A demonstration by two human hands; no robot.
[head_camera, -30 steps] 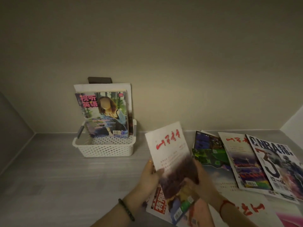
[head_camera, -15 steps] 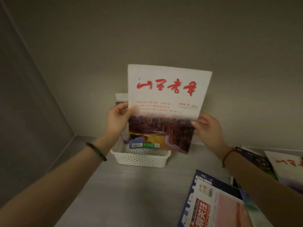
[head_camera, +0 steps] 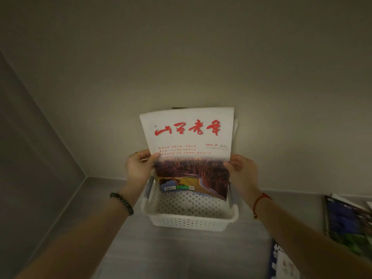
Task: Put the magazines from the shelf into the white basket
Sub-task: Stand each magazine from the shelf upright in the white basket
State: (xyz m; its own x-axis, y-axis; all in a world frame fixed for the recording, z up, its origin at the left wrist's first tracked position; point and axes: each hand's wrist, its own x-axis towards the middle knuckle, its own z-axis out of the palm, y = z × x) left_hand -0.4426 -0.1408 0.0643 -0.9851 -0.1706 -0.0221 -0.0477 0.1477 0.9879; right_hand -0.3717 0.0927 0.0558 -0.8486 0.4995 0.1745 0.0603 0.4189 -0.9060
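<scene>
Two hands were in view, and between them they held one magazine (head_camera: 189, 150) with a white cover and red title characters. The left hand (head_camera: 138, 170), with a dark bead bracelet (head_camera: 121, 203) on its wrist and a ring on one finger, pinched the magazine's left edge, thumb on the cover and fingers behind. The magazine stood upright, its long axis vertical, title at the top and cover facing the camera, its bottom edge dipped inside one white basket (head_camera: 189, 218) just below both hands. More magazines stood behind it, but their number could not be told. The right hand (head_camera: 242, 174), with a red string (head_camera: 258, 202) at the wrist, pinched the right edge likewise. Right of that hand, at least two further magazines (head_camera: 346, 224) lay flat on the shelf (head_camera: 128, 248).
</scene>
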